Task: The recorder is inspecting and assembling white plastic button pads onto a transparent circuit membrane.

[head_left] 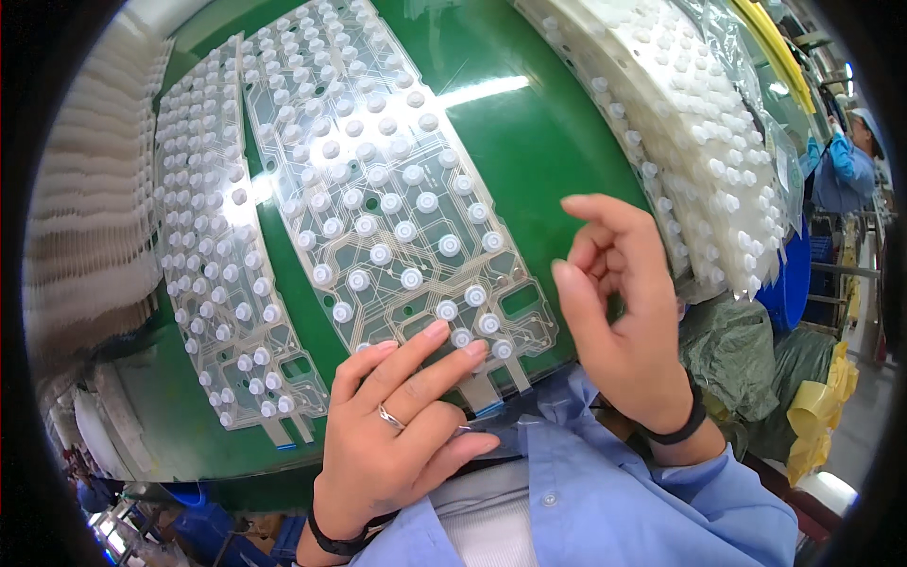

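Observation:
A clear keyboard membrane (392, 227) with printed traces and rows of white rubber domes lies flat in front of me on the green table. At its near edge, my left hand (397, 416) rests with extended fingertips on the sheet, beside the lowest domes. A ring is on one of its fingers. My right hand (619, 307) is raised off the sheet's right near corner, thumb and forefinger apart and the other fingers curled, with nothing seen between them. To the left lies a second domed membrane (213, 227), touched by neither hand.
Tall layered sheets (99, 180) stand along the left. A thick stack of domed membranes (680, 123) is at the right on the green tabletop (510, 132). Beyond are a dark green plastic bag (727, 350), a blue bin (786, 283) and a person in blue (846, 170).

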`<state>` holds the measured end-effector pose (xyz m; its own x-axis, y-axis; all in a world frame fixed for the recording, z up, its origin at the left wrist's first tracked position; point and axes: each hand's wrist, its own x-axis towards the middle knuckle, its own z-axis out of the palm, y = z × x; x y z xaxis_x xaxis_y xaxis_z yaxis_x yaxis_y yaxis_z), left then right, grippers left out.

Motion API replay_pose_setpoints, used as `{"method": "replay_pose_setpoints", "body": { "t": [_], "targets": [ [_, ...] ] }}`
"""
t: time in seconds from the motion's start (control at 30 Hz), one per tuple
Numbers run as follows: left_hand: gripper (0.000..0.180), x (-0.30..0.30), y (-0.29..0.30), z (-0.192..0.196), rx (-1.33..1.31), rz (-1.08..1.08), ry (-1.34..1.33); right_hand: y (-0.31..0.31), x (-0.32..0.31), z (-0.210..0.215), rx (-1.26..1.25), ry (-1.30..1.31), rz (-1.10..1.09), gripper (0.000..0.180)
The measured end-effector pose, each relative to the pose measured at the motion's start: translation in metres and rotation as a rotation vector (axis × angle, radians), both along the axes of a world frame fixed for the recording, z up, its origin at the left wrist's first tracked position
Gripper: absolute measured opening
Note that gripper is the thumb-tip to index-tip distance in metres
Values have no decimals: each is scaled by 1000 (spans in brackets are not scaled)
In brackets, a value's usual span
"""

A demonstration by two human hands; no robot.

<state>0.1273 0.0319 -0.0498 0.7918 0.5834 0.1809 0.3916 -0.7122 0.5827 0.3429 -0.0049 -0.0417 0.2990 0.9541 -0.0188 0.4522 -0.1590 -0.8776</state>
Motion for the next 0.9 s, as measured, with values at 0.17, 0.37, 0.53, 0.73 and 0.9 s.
{"method": "replay_pose_setpoints", "body": {
  "t": [0.17, 0.37, 0.53, 0.73, 0.9],
  "targets": [
    [30, -4, -3, 1, 4, 110, -255, -35, -7, 25, 123, -69, 537, 35],
    [20, -1, -22, 22, -287, 66, -177, -49, -5, 29, 9, -133, 532, 19],
    [19, 4, -25, 18, -258, 53, -183, -49, -17, 27, 219, -76, 437, 21],
    [25, 7, -25, 14, -183, 52, -247, -51, -16, 26, 240, -27, 366, 22],
    [34, 7, -25, 14, -219, 45, -242, -54, -8, 21, 338, -115, 428, 20]
  ]
}}
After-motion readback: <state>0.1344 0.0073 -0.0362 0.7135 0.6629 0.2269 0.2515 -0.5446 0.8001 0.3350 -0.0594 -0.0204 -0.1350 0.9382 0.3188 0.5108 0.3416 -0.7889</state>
